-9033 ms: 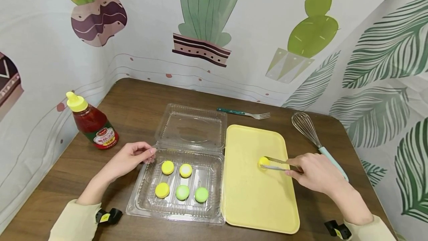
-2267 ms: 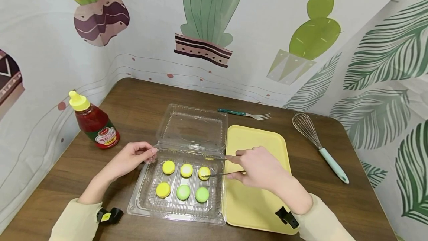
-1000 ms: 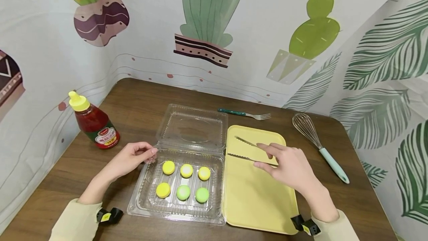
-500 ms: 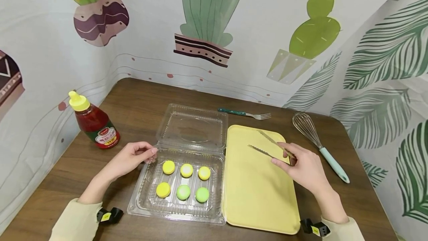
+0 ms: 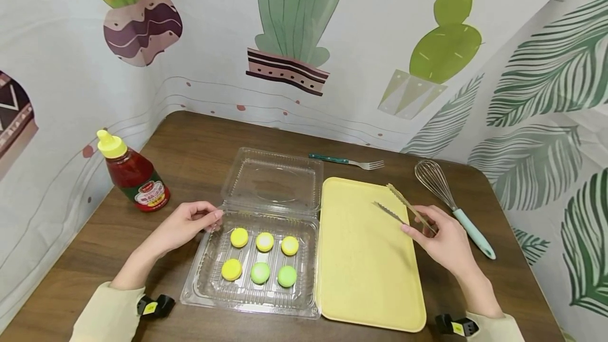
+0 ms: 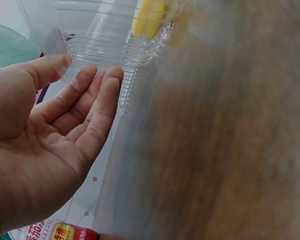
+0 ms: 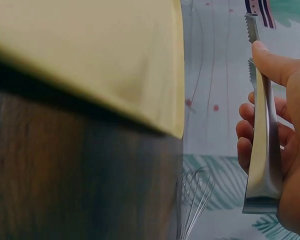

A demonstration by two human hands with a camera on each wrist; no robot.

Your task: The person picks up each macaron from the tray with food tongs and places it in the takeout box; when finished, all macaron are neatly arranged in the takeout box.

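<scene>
My left hand [image 5: 187,223] pinches the far left edge of a clear plastic clamshell container [image 5: 252,307], whose lid [image 5: 275,154] is folded back. Thumb and fingers meet that rim in the left wrist view. Inside the container, yellow macarons [image 5: 239,237] and green macarons [image 5: 259,273] form two rows. Over the right edge of a yellow tray [image 5: 366,278], my right hand [image 5: 444,236] holds metal tongs [image 7: 265,145] with serrated tips. The tongs' arms are spread, with nothing between them. No macaron shows on the tray.
A red sauce bottle [image 5: 142,181] with a yellow cap stands at the left. Behind the tray lies a fork [image 5: 332,159] with a green handle. A whisk [image 5: 456,207] lies right of the tray, close to my right hand.
The tongs gripped a yellow macaron over the tray, then carried it into the container's far right spot and let go. The right hand has drawn back rightward; the left hand stayed put.
</scene>
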